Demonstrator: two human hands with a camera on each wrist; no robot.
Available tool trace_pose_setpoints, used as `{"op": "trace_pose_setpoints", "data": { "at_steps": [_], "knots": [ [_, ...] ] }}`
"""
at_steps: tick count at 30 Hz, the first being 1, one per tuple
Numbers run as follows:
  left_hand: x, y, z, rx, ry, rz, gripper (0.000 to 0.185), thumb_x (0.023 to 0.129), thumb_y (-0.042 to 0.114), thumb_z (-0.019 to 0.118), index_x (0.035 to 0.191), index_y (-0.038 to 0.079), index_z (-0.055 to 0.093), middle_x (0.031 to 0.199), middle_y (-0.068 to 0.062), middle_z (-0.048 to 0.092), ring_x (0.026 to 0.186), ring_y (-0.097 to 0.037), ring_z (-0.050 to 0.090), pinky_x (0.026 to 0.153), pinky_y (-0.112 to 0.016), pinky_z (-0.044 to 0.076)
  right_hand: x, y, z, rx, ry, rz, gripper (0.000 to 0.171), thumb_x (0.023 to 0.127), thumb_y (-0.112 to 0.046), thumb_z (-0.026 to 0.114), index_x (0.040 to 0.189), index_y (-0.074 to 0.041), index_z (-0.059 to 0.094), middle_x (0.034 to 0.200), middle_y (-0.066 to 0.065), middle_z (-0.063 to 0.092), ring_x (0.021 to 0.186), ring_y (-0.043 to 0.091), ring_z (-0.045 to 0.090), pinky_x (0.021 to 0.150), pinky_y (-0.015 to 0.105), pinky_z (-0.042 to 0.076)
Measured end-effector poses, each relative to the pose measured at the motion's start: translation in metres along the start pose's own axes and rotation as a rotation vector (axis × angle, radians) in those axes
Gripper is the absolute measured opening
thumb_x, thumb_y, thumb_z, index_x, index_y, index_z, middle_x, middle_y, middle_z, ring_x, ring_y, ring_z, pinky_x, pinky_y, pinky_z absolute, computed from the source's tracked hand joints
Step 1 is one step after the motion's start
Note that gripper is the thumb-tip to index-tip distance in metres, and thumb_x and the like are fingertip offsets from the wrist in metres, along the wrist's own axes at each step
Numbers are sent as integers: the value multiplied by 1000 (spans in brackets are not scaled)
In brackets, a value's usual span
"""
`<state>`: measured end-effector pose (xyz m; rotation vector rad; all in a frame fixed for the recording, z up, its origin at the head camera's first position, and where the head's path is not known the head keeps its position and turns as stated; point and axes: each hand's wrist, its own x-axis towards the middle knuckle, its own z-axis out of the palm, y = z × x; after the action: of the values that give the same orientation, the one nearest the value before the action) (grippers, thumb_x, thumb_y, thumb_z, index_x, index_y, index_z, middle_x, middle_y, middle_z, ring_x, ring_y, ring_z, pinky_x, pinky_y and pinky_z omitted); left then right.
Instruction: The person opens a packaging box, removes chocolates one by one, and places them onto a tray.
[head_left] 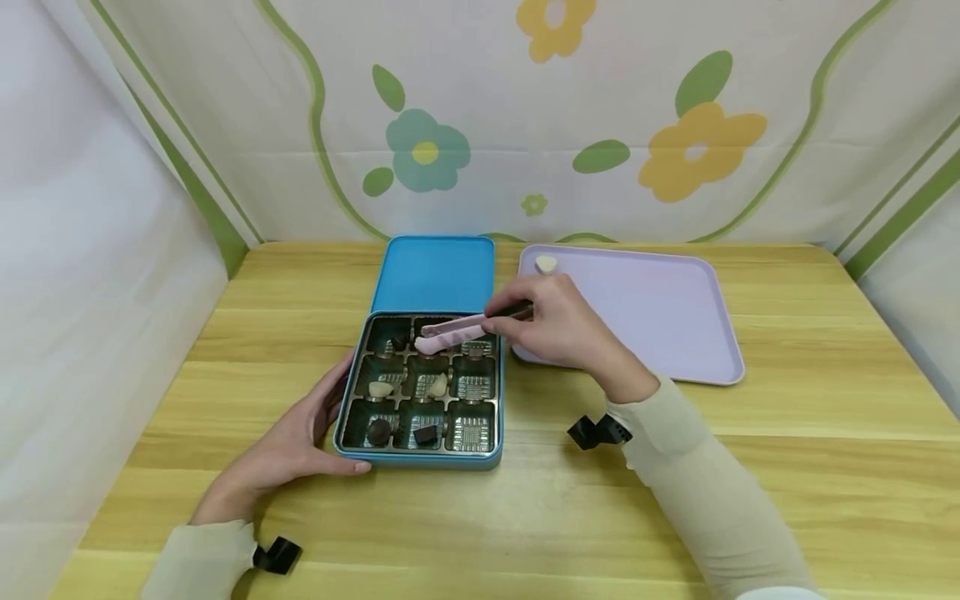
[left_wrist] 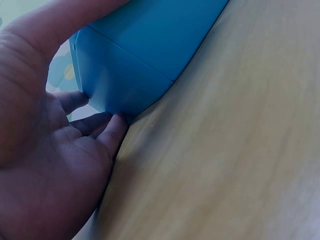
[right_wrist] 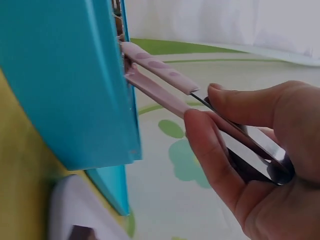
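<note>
A blue tin box (head_left: 427, 460) with a gold-edged, compartmented insert stands open. My left hand (head_left: 296, 442) holds its left side, thumb along the front edge and fingers against the side wall (left_wrist: 135, 65). My right hand (head_left: 558, 325) pinches a pair of tongs (head_left: 452, 335) with pink tips and a dark metal handle. The tips reach into the back middle compartment; whether they hold anything is unclear. Dark pieces, one round (head_left: 378, 432) and one square (head_left: 425, 435), lie in front compartments. Pale pieces (head_left: 380, 389) sit in the middle row, and a dark piece (head_left: 398, 342) at back left.
Behind the box its blue lid (head_left: 435, 271) lies on the wooden table (head_left: 600, 533). To the right is a lilac tray (head_left: 645, 308) with a pale piece (head_left: 546, 264) at its far left corner. A flowered curtain (head_left: 487, 100) hangs behind the table.
</note>
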<state>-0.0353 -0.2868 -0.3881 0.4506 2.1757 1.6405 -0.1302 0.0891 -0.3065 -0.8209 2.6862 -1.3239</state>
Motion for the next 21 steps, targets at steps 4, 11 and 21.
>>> {"op": "trace_pose_setpoints", "data": {
  "at_steps": [4, 11, 21],
  "knots": [
    [-1, 0, -1, 1, 2, 0, 137, 76, -1, 94, 175, 32, 5, 183, -13, 5, 151, 14, 28, 115, -5, 31, -4, 7, 5, 77, 24, 68, 9, 95, -16, 83, 103, -13, 86, 100, 1, 83, 89, 16, 75, 82, 36, 63],
    [-4, 0, -3, 16, 14, 9, 137, 76, -3, 94, 175, 32, 5, 183, -13, 6, 151, 12, 31, 115, -5, 32, -6, 14, 7, 167, 29, 126, 11, 97, -17, 82, 107, -14, 85, 99, 3, 83, 79, 18, 79, 76, 32, 64],
    [-6, 1, -5, 2, 11, 9, 137, 76, -4, 93, 175, 31, 6, 183, -13, 6, 151, 12, 32, 114, -6, 34, -7, 18, 2, 233, 45, 176, 14, 98, -20, 81, 111, -14, 85, 102, 8, 81, 76, 21, 79, 62, 28, 58]
  ]
}}
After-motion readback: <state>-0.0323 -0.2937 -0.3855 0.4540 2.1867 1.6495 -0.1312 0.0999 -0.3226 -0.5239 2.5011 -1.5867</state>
